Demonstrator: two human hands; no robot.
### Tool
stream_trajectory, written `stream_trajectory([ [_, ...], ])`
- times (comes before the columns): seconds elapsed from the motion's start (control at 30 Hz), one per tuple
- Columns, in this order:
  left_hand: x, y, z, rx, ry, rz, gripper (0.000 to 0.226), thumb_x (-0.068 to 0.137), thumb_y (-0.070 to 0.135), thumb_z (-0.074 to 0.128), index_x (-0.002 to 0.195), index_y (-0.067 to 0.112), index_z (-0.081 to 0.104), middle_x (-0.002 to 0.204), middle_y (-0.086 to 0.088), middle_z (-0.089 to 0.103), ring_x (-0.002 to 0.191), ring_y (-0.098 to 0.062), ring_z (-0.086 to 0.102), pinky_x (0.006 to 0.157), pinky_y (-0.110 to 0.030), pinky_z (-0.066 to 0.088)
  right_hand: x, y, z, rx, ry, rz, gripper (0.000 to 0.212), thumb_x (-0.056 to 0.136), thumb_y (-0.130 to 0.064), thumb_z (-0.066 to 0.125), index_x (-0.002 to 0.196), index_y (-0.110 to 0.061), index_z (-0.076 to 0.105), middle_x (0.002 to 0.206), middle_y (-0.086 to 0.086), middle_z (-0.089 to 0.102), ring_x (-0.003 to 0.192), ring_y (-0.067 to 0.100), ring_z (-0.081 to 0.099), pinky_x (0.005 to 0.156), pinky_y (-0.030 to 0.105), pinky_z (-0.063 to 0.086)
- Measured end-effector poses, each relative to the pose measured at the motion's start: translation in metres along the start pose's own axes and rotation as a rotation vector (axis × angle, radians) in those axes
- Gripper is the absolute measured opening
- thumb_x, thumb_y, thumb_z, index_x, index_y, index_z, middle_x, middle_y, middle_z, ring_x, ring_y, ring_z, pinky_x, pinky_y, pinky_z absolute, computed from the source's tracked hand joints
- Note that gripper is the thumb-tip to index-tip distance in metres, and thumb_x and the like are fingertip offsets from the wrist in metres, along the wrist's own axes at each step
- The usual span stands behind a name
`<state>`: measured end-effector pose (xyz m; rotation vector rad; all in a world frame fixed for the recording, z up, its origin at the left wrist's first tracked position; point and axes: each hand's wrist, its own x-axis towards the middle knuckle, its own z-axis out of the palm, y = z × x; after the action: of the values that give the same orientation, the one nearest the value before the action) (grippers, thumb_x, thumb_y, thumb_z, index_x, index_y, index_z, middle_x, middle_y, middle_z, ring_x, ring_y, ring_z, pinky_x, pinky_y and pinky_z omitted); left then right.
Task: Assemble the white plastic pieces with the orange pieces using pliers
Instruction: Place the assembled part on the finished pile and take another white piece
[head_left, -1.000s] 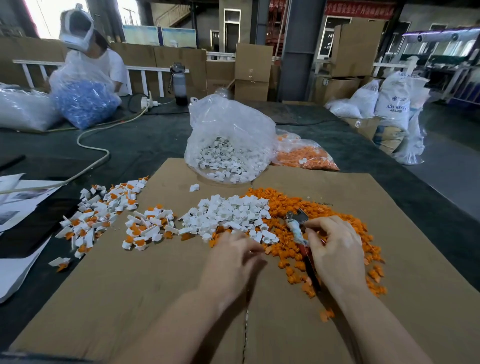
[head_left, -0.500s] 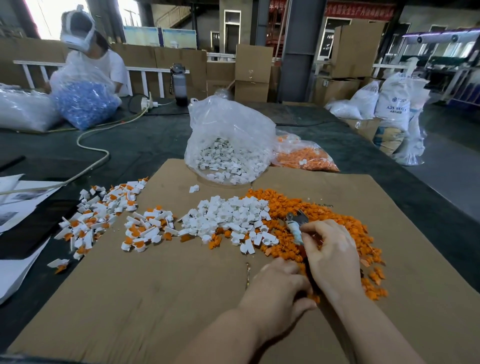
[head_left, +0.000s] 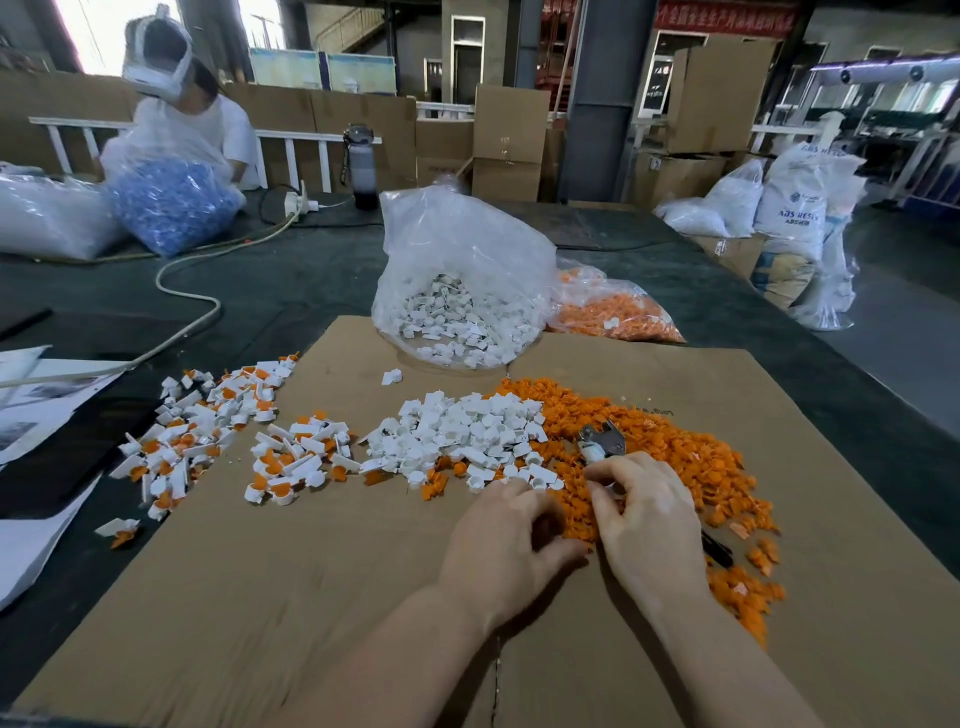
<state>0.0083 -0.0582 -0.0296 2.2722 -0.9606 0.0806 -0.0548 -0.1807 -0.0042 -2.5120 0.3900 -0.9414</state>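
Note:
Loose white pieces (head_left: 462, 434) lie heaped mid-cardboard, and orange pieces (head_left: 675, 457) spread to their right. Two heaps of joined white-and-orange pieces (head_left: 208, 436) (head_left: 296, 462) lie at the left. My right hand (head_left: 649, 525) grips the pliers (head_left: 602, 441). Their metal jaws stick out past my fingers over the orange heap, and a dark handle end shows behind the hand. My left hand (head_left: 511, 540) rests beside it at the orange heap's near edge, fingers and thumb curled together. Whatever small piece they pinch is hidden.
A clear bag of white pieces (head_left: 457, 291) and a bag of orange pieces (head_left: 613, 312) stand at the far edge of the cardboard sheet (head_left: 311, 597). Papers (head_left: 31, 415) and a cable (head_left: 192, 296) lie left. A person with a bag of blue parts (head_left: 171, 202) sits far left.
My left hand left the white heap, drew back toward me, then moved forward beside my right hand at the orange heap. My right hand and the pliers barely shifted.

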Motion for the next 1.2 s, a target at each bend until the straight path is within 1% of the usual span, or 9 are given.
stream_trajectory([
  [0.1, 0.002, 0.004, 0.002, 0.079, -0.081, 0.078, 0.035, 0.082, 0.053, 0.058, 0.107, 0.028, 0.061, 0.098, 0.009, 0.052, 0.096, -0.010, 0.040, 0.073, -0.023, 0.032, 0.001, -0.002, 0.003, 0.000, 0.001, -0.005, 0.011, 0.075, 0.001, 0.072, 0.081, -0.008, 0.070, 0.079, 0.002, 0.065, 0.080, 0.024, 0.059, 0.072, 0.040, 0.046],
  [0.23, 0.008, 0.002, 0.001, -0.026, -0.001, -0.003, 0.022, 0.088, 0.034, 0.060, 0.107, 0.024, 0.064, 0.103, 0.006, 0.060, 0.099, -0.010, 0.048, 0.083, -0.019, 0.037, 0.000, -0.003, 0.006, 0.008, -0.020, -0.011, 0.012, 0.076, 0.001, 0.071, 0.081, -0.009, 0.071, 0.080, 0.001, 0.065, 0.081, 0.024, 0.059, 0.074, 0.041, 0.047],
  [0.37, 0.010, 0.000, -0.003, -0.235, 0.119, -0.171, 0.013, 0.087, 0.025, 0.063, 0.097, 0.021, 0.070, 0.090, 0.010, 0.065, 0.081, -0.002, 0.054, 0.070, -0.003, 0.037, -0.004, -0.003, 0.010, 0.011, -0.081, -0.042, 0.017, 0.077, 0.003, 0.069, 0.087, -0.010, 0.072, 0.085, 0.002, 0.067, 0.086, 0.024, 0.061, 0.079, 0.039, 0.046],
  [0.5, 0.011, -0.002, -0.005, -0.362, 0.146, -0.248, 0.012, 0.087, 0.020, 0.063, 0.096, 0.019, 0.071, 0.086, 0.010, 0.066, 0.081, -0.001, 0.057, 0.068, 0.001, 0.035, -0.004, -0.005, 0.015, -0.007, -0.168, -0.053, 0.013, 0.079, -0.008, 0.071, 0.089, -0.016, 0.073, 0.087, -0.002, 0.066, 0.089, 0.019, 0.059, 0.081, 0.036, 0.040],
  [0.63, 0.009, -0.005, -0.005, -0.422, 0.145, -0.278, 0.014, 0.089, 0.018, 0.061, 0.098, 0.020, 0.071, 0.089, 0.013, 0.067, 0.086, 0.000, 0.059, 0.071, 0.000, 0.037, -0.004, -0.008, 0.022, 0.001, -0.112, -0.023, 0.007, 0.076, -0.010, 0.074, 0.078, -0.016, 0.071, 0.078, -0.002, 0.065, 0.081, 0.021, 0.060, 0.075, 0.036, 0.037],
  [0.73, 0.005, -0.006, -0.007, -0.516, 0.285, -0.362, 0.016, 0.087, 0.014, 0.063, 0.085, 0.029, 0.065, 0.083, 0.014, 0.064, 0.083, 0.000, 0.058, 0.068, 0.001, 0.037, -0.005, -0.008, 0.025, -0.078, -0.046, -0.007, 0.014, 0.069, -0.006, 0.080, 0.072, -0.015, 0.069, 0.070, -0.002, 0.063, 0.072, 0.024, 0.060, 0.071, 0.036, 0.037],
  [0.93, 0.003, -0.025, -0.017, -0.475, 0.416, -0.490, 0.021, 0.087, 0.005, 0.060, 0.081, 0.026, 0.059, 0.093, -0.001, 0.062, 0.085, -0.006, 0.053, 0.066, 0.002, 0.034, -0.006, 0.004, 0.022, -0.284, 0.092, -0.022, 0.020, 0.061, -0.004, 0.085, 0.068, -0.012, 0.068, 0.067, 0.001, 0.062, 0.064, 0.026, 0.060, 0.067, 0.040, 0.044],
  [1.1, 0.004, -0.026, -0.017, -0.319, 0.348, -0.417, 0.019, 0.085, 0.013, 0.064, 0.079, 0.030, 0.059, 0.088, 0.012, 0.051, 0.085, -0.004, 0.046, 0.066, 0.001, 0.030, -0.002, 0.003, 0.016, -0.320, 0.200, -0.056, 0.013, 0.069, -0.008, 0.080, 0.072, -0.011, 0.068, 0.069, 0.003, 0.063, 0.063, 0.026, 0.057, 0.067, 0.039, 0.042],
  [1.2, 0.008, -0.025, -0.015, -0.195, 0.300, -0.366, 0.017, 0.085, 0.017, 0.065, 0.101, 0.023, 0.067, 0.093, 0.007, 0.049, 0.086, -0.006, 0.044, 0.068, -0.006, 0.027, -0.003, -0.008, 0.022, -0.236, 0.201, -0.092, 0.012, 0.071, -0.011, 0.079, 0.073, -0.014, 0.067, 0.071, -0.001, 0.063, 0.066, 0.023, 0.059, 0.068, 0.036, 0.041],
])
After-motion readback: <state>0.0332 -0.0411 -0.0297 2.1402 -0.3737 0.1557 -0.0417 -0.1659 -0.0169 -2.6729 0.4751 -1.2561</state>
